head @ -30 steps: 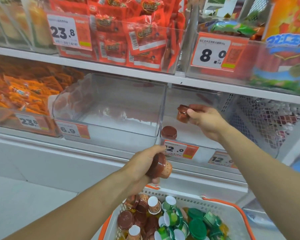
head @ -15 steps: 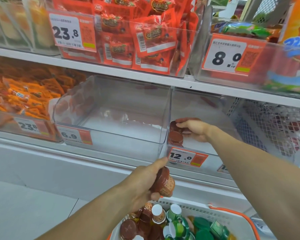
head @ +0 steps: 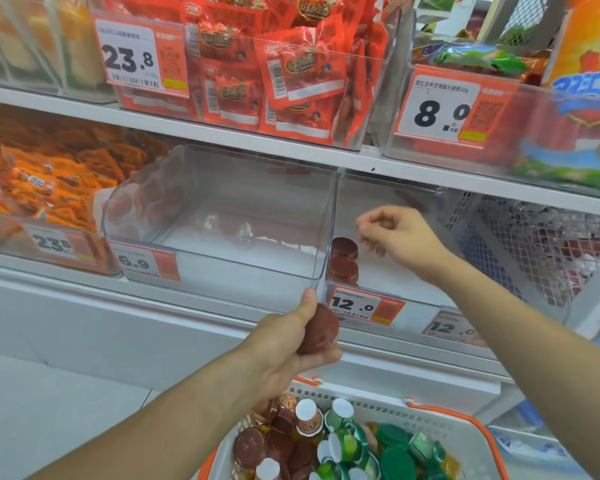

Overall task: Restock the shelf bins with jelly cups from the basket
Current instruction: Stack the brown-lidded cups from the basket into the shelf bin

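The 12.0 bin [head: 388, 271] lies open rightward of two brown-lidded cups [head: 343, 259] crowding its left wall, seemingly stacked.

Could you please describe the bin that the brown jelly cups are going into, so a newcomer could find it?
Look at the lower shelf, under the red snack packets. The clear bin right of the empty 6.9 bin is it. Its tag reads 12.0, and it alone holds two brown-lidded cups.

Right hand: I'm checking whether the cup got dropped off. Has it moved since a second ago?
Yes. The right hand lowered into the bin above the 12.0 price tag, left its cup, and now hovers empty.
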Action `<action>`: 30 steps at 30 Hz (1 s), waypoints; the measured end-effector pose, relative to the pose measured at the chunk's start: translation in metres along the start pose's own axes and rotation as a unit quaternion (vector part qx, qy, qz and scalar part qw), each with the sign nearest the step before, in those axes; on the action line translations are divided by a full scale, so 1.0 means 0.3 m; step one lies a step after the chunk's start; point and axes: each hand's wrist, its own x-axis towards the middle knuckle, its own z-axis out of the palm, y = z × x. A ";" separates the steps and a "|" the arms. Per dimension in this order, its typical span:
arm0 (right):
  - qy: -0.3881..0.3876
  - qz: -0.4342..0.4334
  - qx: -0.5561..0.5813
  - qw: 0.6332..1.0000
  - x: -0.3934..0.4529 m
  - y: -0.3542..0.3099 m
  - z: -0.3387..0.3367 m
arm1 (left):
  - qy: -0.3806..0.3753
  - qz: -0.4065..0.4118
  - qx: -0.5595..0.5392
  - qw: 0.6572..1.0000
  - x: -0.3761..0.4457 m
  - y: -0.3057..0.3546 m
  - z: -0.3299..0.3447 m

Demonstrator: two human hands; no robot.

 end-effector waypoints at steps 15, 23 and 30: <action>-0.088 0.180 0.184 0.962 -0.321 -0.039 0.096 | -0.031 -0.028 0.031 0.999 -0.033 0.006 0.052; -0.111 0.189 0.075 0.973 -0.318 -0.047 0.049 | -0.086 0.012 -0.019 0.996 -0.022 -0.007 0.061; -0.069 0.205 0.152 0.964 -0.260 -0.061 0.008 | -0.074 0.008 -0.036 0.997 -0.024 0.013 0.075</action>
